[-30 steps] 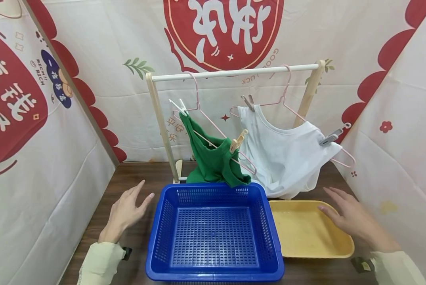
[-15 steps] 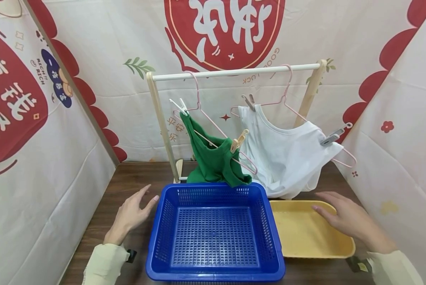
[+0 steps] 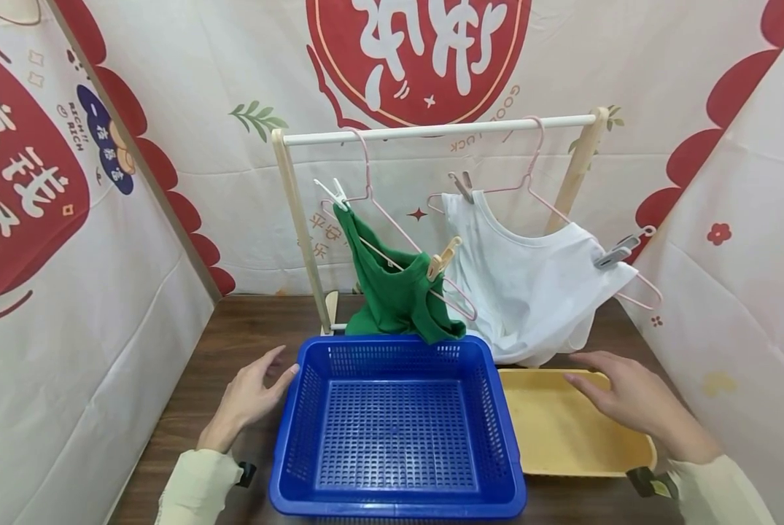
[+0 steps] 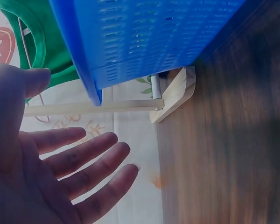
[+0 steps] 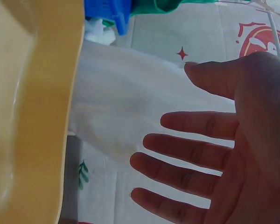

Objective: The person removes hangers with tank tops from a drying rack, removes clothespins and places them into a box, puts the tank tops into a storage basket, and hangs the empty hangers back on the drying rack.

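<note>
My left hand [image 3: 247, 397] hovers beside the left wall of a blue perforated basket [image 3: 392, 507], thumb near its rim; in the left wrist view its fingers are spread and hold nothing. Over the right part of a shallow yellow tray [image 3: 562, 437] is my right hand [image 3: 628, 394], also holding nothing, its fingers apart in the right wrist view. Behind the basket a green garment [image 3: 392, 292] hangs aslant on a pink hanger, pinned by a white clothespin [image 3: 335, 193] and a beige clothespin [image 3: 443, 260]. A white sleeveless top [image 3: 529, 284] hangs to its right with two greyish clothespins.
A small drying rack [image 3: 444, 131] with wooden legs and a white rod stands at the back of the dark wooden table [image 3: 247, 321]. Printed cloth walls [image 3: 103, 350] close in the left, back and right sides. The tray sits directly right of the basket.
My left hand has moved right and slightly down, closer to the basket. My right hand has shifted left over the tray. Garments, basket and tray stay in place; the view shifts slightly.
</note>
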